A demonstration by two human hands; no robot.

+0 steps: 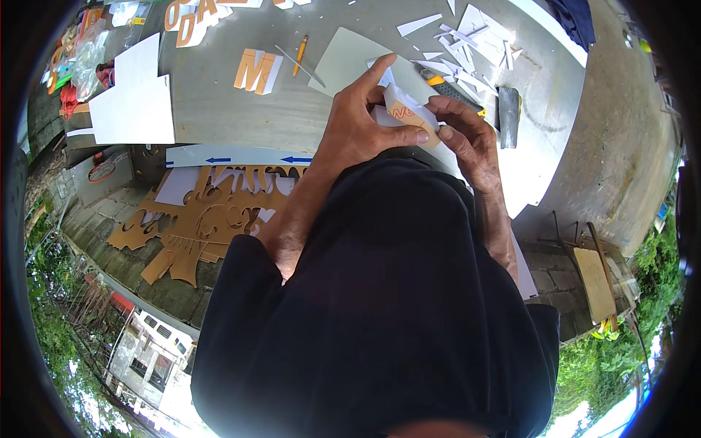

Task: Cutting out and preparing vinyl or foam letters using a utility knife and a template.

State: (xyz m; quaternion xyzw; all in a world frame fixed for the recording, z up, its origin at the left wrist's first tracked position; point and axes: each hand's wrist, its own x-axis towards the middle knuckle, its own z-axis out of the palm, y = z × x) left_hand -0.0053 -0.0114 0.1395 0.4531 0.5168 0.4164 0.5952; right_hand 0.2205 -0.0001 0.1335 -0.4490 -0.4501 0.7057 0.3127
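Note:
In front of my chest, above the table, both hands hold a small block letter piece with white sides and a tan, red-printed face. My left hand grips its left side, thumb along the lower edge and index finger raised. My right hand pinches its right end between thumb and fingers. Under and beyond the hands lies a pale grey-green board. Just past my right fingers rests a black and yellow utility knife, partly hidden by them. A dark rectangular block lies to its right.
White offcut strips litter the far right. A tan-faced block letter and an orange pencil lie left of the board. More letters stand at the far left, near a white sheet. Cut brown sheets sit below the table edge.

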